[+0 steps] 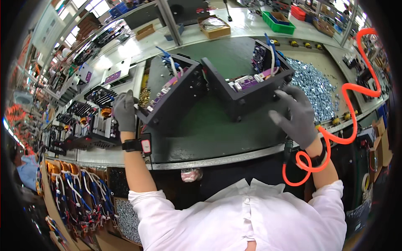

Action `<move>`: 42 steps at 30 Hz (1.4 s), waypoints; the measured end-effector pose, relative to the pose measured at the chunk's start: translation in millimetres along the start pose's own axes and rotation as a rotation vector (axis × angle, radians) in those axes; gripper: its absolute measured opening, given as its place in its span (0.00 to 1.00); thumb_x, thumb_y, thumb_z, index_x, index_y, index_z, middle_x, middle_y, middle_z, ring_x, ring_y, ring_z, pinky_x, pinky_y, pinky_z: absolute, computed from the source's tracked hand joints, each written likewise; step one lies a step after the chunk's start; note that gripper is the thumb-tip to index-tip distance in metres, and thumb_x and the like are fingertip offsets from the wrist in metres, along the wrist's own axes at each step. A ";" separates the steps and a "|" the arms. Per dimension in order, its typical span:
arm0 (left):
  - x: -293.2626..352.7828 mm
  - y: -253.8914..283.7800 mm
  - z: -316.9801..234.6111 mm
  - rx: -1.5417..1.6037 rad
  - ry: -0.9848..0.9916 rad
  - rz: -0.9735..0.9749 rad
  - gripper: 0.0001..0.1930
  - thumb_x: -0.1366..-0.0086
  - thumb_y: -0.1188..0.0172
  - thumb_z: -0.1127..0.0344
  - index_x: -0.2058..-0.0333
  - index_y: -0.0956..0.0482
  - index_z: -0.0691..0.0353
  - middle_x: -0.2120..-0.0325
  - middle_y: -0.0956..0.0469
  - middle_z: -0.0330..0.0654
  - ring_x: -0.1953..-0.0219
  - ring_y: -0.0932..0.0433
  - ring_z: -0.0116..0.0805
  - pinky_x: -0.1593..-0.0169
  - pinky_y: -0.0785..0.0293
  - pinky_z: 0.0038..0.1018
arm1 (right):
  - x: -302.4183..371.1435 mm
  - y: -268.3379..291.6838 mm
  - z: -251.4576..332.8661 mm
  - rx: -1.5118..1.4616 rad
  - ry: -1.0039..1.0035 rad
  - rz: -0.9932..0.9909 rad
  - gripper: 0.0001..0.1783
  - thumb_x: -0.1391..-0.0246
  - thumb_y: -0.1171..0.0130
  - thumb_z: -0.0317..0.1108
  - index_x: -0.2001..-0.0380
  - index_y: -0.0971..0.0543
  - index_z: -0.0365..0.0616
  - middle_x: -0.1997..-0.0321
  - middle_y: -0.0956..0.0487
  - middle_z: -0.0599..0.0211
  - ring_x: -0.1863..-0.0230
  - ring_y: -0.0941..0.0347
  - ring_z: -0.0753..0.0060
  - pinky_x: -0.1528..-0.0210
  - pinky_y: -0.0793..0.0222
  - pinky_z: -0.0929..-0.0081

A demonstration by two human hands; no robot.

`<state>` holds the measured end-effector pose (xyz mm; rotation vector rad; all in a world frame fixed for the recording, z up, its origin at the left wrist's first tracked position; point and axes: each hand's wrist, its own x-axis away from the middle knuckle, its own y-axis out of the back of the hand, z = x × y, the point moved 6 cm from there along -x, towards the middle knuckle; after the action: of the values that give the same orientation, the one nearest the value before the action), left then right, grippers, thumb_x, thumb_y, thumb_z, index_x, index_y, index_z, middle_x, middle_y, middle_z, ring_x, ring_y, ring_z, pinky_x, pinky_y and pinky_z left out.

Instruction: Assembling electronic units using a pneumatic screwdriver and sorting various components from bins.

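Observation:
Two black metal housings [178, 92] stand tilted on the dark green work mat, each with a purple circuit board and blue and white cables. My left hand [124, 111], in a grey glove, is closed at the near left corner of the left housing; what its fingertips hold, if anything, is hidden. Beside the right housing [261, 94], my gloved right hand [295, 115] has its thumb and fingers spread apart. A dark hand tool [288, 149] on a coiled orange hose [348, 113] hangs just below that hand, by the bench edge.
Silver screws [314, 90] lie heaped in a tray on the right, and brass-coloured parts [145, 94] behind the left housing. More assembled units [90, 125] crowd the left side. Cable bundles [79, 188] hang below them. A green crate [278, 23] and a cardboard box [214, 27] sit at the back.

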<state>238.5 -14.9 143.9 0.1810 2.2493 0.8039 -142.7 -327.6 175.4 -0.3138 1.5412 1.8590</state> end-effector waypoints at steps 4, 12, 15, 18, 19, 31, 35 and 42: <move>36.7 9.0 -44.9 -0.118 -0.325 -0.158 0.20 0.34 0.53 0.62 0.82 0.26 0.67 0.79 0.28 0.50 0.66 0.29 0.51 0.49 0.35 0.40 | -58.1 -43.0 58.0 0.056 0.279 -0.030 0.28 0.59 0.37 0.51 0.59 0.23 0.41 0.55 0.26 0.58 0.51 0.31 0.54 0.43 0.42 0.61; 117.5 43.4 -102.6 -0.513 -0.271 -0.335 0.22 0.33 0.58 0.64 0.87 0.30 0.60 0.87 0.33 0.43 0.78 0.33 0.46 0.68 0.40 0.39 | -67.4 -75.9 66.8 -0.097 0.343 -0.115 0.20 0.64 0.38 0.38 0.64 0.23 0.41 0.59 0.24 0.62 0.54 0.29 0.57 0.47 0.38 0.59; 116.9 41.0 -120.4 -0.482 -0.191 -0.354 0.19 0.34 0.50 0.61 0.85 0.29 0.60 0.86 0.32 0.43 0.82 0.33 0.45 0.76 0.40 0.37 | -55.9 -71.4 49.7 -0.266 0.666 0.293 0.25 0.66 0.36 0.39 0.60 0.23 0.42 0.56 0.24 0.65 0.48 0.31 0.57 0.40 0.42 0.58; 110.8 36.9 -141.4 -0.319 -0.015 -0.326 0.14 0.37 0.44 0.59 0.79 0.26 0.60 0.84 0.30 0.42 0.82 0.31 0.40 0.75 0.36 0.34 | -70.3 -45.9 -9.3 -0.095 0.757 0.272 0.23 0.60 0.40 0.34 0.56 0.23 0.45 0.53 0.25 0.58 0.49 0.30 0.55 0.40 0.41 0.58; 111.3 36.1 -144.8 -0.172 0.122 -0.296 0.12 0.38 0.42 0.59 0.75 0.23 0.61 0.83 0.27 0.41 0.81 0.29 0.37 0.74 0.33 0.32 | -84.8 -32.7 -38.6 0.072 0.560 0.051 0.21 0.60 0.40 0.32 0.57 0.22 0.47 0.53 0.25 0.57 0.50 0.29 0.54 0.44 0.38 0.59; 126.9 -94.1 -262.2 1.505 0.424 0.568 0.22 0.32 0.54 0.58 0.48 0.32 0.72 0.51 0.30 0.48 0.53 0.28 0.39 0.47 0.33 0.32 | 56.2 -46.1 -45.4 0.030 0.453 0.605 0.23 0.67 0.38 0.38 0.61 0.23 0.50 0.55 0.26 0.63 0.45 0.35 0.57 0.36 0.50 0.52; 128.6 -100.1 -285.3 0.991 -0.084 0.503 0.18 0.41 0.45 0.71 0.52 0.30 0.70 0.50 0.30 0.50 0.57 0.25 0.43 0.53 0.29 0.31 | 56.3 -37.8 -32.9 0.183 0.495 0.526 0.14 0.65 0.39 0.38 0.69 0.22 0.51 0.60 0.25 0.64 0.46 0.33 0.60 0.36 0.51 0.53; 175.0 18.1 -232.8 -0.134 -0.604 -0.196 0.13 0.55 0.45 0.67 0.68 0.22 0.63 0.61 0.26 0.52 0.60 0.26 0.53 0.53 0.31 0.42 | 10.6 22.6 -32.9 -0.282 0.193 0.355 0.11 0.68 0.42 0.22 0.76 0.27 0.45 0.65 0.26 0.65 0.57 0.29 0.60 0.45 0.38 0.58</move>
<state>-48.8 -54.4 176.3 0.1167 1.6127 0.6799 -172.8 -355.9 177.9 -0.3747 1.5356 2.3938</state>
